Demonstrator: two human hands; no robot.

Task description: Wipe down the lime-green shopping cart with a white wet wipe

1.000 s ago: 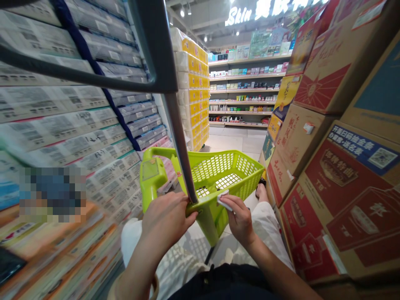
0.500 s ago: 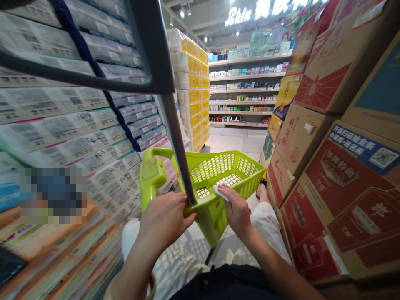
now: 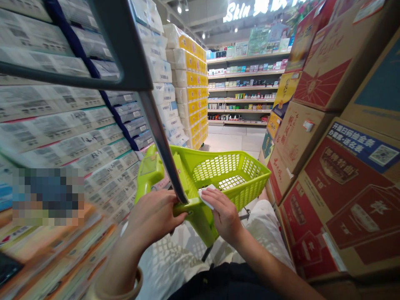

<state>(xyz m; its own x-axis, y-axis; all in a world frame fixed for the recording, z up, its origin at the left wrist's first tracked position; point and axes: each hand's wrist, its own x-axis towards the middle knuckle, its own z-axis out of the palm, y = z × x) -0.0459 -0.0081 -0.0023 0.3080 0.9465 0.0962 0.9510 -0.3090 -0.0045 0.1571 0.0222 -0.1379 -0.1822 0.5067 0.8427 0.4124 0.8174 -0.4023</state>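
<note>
A lime-green shopping basket cart (image 3: 259, 182) with lattice walls stands between my legs, its basket pointing away from me. My left hand (image 3: 156, 216) is closed over its near edge, beside the foot of a metal pole (image 3: 160, 139). That pole rises to a dark grey handle (image 3: 136, 62) at the upper left. In my right hand (image 3: 225, 214) is a folded white wipe (image 3: 204, 201), pressed against the basket's near rim just right of the pole. The fingers lie over the wipe and hide part of it.
Printed cartons (image 3: 340, 179) are stacked close on the right. Wrapped packs (image 3: 90, 141) line the left side, with yellow-and-white tissue packs (image 3: 195, 98) beyond. Farther off, shelves (image 3: 243, 87) hold many small products. Pale floor tiles (image 3: 223, 137) show between the stacks.
My right hand has slid the wipe leftward along the rim, closer to the pole. The pole and handle have tilted left, and the basket has swung slightly right. My left hand keeps its hold.
</note>
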